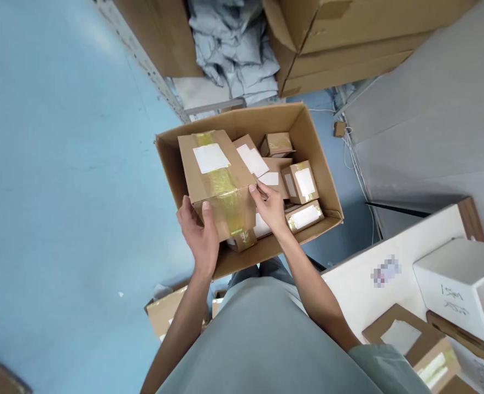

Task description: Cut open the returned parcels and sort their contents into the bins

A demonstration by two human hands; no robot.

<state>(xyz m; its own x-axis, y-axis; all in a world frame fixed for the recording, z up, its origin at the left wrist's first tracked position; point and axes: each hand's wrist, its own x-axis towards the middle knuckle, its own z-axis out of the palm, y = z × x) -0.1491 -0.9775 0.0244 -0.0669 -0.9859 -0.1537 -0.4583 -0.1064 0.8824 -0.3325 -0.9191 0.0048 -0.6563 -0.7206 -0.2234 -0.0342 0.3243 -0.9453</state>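
Held at centre frame, tilted over the open carton [321, 164]: taped parcel [217, 180]. Clasped at its near corner by the left hand [198, 232], thumb up the front face. Gripped along its right edge by the right hand [271, 208], fingers curled on. Packed just right of it, inside the carton, smaller parcels [303, 183].

Matt brown cardboard carton [319, 164]; within the carton, a cardboard parcel [196, 180] bound with glossy yellowish plastic tape [222, 183] and bearing a matt white paper label [211, 157]. Beyond the carton, crumpled grey plastic mailer bags [237, 54].
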